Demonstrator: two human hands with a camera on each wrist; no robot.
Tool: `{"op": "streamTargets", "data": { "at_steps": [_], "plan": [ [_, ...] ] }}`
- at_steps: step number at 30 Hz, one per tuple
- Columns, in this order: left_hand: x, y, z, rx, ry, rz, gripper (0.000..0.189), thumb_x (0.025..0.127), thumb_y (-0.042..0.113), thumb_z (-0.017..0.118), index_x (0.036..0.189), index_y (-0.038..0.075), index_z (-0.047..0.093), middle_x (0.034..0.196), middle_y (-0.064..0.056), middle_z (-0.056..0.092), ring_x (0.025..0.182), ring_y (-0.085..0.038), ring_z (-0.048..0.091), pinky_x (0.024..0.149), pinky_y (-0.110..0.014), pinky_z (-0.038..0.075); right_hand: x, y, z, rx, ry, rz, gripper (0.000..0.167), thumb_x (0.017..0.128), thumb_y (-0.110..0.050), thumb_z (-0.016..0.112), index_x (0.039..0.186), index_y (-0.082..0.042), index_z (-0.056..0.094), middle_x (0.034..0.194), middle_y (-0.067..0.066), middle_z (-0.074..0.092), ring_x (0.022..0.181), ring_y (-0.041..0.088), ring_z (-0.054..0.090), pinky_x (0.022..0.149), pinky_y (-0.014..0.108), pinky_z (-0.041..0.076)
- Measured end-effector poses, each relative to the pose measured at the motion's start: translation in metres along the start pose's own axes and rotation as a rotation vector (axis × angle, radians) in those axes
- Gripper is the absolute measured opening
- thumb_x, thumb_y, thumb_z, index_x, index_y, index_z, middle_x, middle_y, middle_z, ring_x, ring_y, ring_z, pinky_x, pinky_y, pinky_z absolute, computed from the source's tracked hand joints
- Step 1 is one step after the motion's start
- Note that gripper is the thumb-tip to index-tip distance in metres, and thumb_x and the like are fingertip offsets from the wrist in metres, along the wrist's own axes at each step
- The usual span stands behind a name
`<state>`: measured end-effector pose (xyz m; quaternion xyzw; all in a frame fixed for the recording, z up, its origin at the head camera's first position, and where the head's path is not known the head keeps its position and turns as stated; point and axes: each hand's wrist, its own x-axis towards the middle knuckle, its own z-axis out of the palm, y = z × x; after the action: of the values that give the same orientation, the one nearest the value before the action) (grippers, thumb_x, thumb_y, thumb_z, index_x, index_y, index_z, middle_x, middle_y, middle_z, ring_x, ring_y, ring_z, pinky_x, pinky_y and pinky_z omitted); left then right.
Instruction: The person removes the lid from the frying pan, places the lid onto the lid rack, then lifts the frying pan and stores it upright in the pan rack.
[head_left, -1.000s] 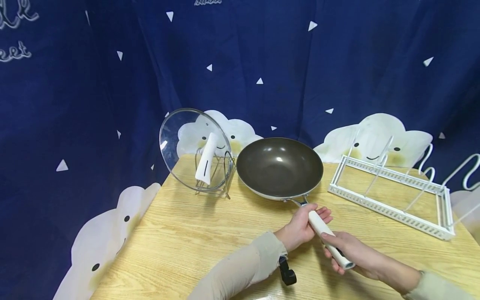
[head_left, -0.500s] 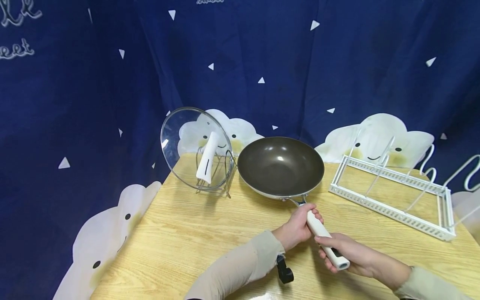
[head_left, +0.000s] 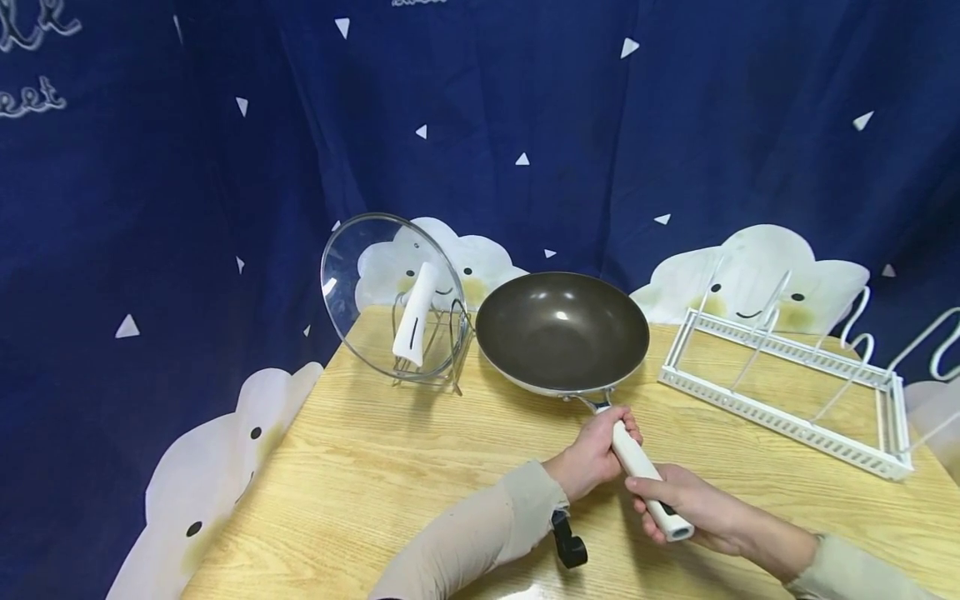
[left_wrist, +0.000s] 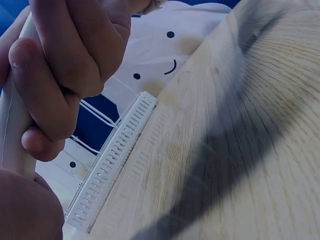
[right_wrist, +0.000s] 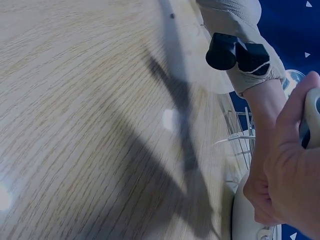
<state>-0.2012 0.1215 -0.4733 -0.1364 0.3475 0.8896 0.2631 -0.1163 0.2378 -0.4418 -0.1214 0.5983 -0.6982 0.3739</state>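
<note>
A: How many pieces on the table?

B: One round pan (head_left: 562,333), dark brown inside, pale outside, near the far edge. One long cream-white handle (head_left: 636,457) on it, slanting toward the near edge. One clear glass lid (head_left: 390,292), metal-rimmed with a white upright grip, tilted in one metal wire stand (head_left: 457,377) by the far left corner. One white rack (head_left: 780,420) with wire hoops, set askew along the right edge.

A: Hands?

B: Two, both on the handle. Left hand (head_left: 592,450): fingers curled right round it, next to the pan. Right hand (head_left: 690,500): thumb on top, fingers wrapped beneath, near the free end. Cannot tell whether the pan's underside touches the wood.

A: Surface?

B: Pale yellow wood-grain table (head_left: 360,492). Broad dark shadows (left_wrist: 220,160) in both wrist views.

A: Room?

B: Navy curtain (head_left: 480,83) behind and to the left, small white triangles, lettering upper left. Three white clouds (head_left: 480,254) with faces, head view. Beige sleeves (head_left: 480,525); one black wrist mount (head_left: 568,546) at the left cuff.
</note>
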Motion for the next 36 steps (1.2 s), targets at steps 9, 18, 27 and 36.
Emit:
{"op": "streamTargets", "data": {
  "at_steps": [9,18,27,36],
  "plan": [
    [-0.004,0.003,0.001,-0.051,-0.007,-0.028,0.031,0.09,0.004,0.045,0.061,0.015,0.041,0.057,0.009,0.036,0.049,0.001,0.033,0.05,-0.008,0.032,0.002,0.002,0.003,-0.012,-0.004,-0.03,0.019,0.101,-0.017,0.042,0.089,-0.003,0.049,0.069,0.0,0.059,0.059,0.008,0.059,0.054,0.022,0.048],
    [-0.004,0.001,-0.002,-0.027,0.027,0.014,0.029,0.086,0.001,0.046,0.061,0.014,0.042,0.057,0.008,0.038,0.048,0.001,0.034,0.048,-0.009,0.033,0.003,0.005,0.005,-0.024,-0.008,-0.049,0.018,0.101,-0.017,0.042,0.096,0.0,0.043,0.075,0.0,0.056,0.059,0.008,0.059,0.053,0.022,0.048],
    [-0.002,0.001,-0.005,0.018,0.039,0.059,0.027,0.083,0.0,0.049,0.061,0.014,0.043,0.058,0.007,0.04,0.05,-0.001,0.037,0.049,-0.011,0.035,0.005,0.01,0.008,-0.031,0.015,-0.078,0.018,0.101,-0.015,0.042,0.097,0.003,0.041,0.074,0.0,0.058,0.058,0.008,0.06,0.053,0.022,0.049],
    [-0.009,0.008,-0.004,0.064,0.019,0.083,0.023,0.079,-0.002,0.051,0.061,0.012,0.047,0.057,0.004,0.043,0.049,-0.003,0.039,0.048,-0.013,0.038,0.008,0.009,0.014,-0.035,0.014,-0.125,0.015,0.101,-0.012,0.039,0.097,0.002,0.04,0.075,0.002,0.057,0.058,0.009,0.06,0.052,0.022,0.05]
  ]
}}
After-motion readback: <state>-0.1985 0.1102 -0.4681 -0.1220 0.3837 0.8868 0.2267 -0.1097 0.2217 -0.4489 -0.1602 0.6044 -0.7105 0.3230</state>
